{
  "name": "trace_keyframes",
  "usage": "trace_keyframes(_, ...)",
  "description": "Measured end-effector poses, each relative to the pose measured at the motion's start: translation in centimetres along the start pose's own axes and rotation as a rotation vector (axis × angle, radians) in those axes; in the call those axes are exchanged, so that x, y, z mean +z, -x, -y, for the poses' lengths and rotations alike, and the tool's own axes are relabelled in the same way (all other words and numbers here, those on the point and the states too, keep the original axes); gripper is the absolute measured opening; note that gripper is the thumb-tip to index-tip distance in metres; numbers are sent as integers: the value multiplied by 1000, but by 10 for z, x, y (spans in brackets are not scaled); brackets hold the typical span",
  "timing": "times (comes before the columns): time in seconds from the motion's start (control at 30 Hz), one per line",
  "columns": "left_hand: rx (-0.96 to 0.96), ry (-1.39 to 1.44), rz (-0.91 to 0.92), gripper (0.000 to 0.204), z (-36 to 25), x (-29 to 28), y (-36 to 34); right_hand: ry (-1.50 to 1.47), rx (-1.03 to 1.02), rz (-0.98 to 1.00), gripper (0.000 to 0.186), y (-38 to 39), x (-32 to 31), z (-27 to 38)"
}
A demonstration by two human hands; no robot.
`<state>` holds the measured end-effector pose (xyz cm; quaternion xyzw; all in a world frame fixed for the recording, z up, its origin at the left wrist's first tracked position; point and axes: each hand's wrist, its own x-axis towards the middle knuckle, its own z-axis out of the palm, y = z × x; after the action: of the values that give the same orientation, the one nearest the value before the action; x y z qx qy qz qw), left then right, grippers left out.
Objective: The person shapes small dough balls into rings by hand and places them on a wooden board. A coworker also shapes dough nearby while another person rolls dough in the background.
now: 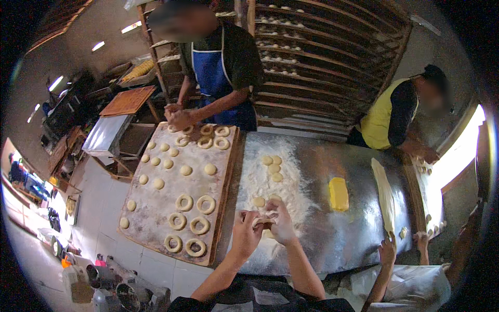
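A small dough ring (263, 220) is stretched between my two hands, over the floured part of the metal table. My left hand (246, 234) grips its left side with curled fingers, while my right hand (281, 224) holds the right side. Just beyond my fingers, dough balls (259, 201) lie in the loose white flour (254, 171), and several more dough balls (274, 167) sit farther back. To the left, a floured wooden board (150, 208) carries shaped dough rings (177, 221) and round dough balls (158, 183).
Across the board a person in a blue apron (210, 67) works dough with both hands. A yellow block (339, 194) and a long dough strip (383, 192) lie right on the metal table (322, 249). Another person's hand (387, 252) touches the strip. Racks (332, 67) stand behind.
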<state>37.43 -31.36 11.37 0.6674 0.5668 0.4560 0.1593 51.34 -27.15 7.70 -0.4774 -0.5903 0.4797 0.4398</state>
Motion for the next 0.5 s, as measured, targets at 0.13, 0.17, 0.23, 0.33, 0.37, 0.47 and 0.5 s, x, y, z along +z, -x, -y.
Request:
trace_keyframes(0.13,86,-40,-127,51,13,-14,6,-576,-3,350,48,8,-1,9)
trace_keyframes(0.17,89,-54,-134,50,18,-17,5,-629,94,344,46,10,2,13)
trace_keyframes(0.23,-107,512,-16,46,22,-27,11,-774,199,311,43,14,13,21)
trace_keyframes(0.33,-122,1230,39,42,28,-45,19,-923,288,200,43,17,39,34)
trace_keyframes(0.37,-43,1446,29,41,30,-52,21,-905,344,166,43,18,45,38)
trace_keyframes(0.47,-549,1099,14,31,35,-67,26,-249,-106,334,49,19,75,48)
trace_keyframes(0.5,-671,961,-11,30,36,-70,29,-230,-155,356,52,21,84,50)
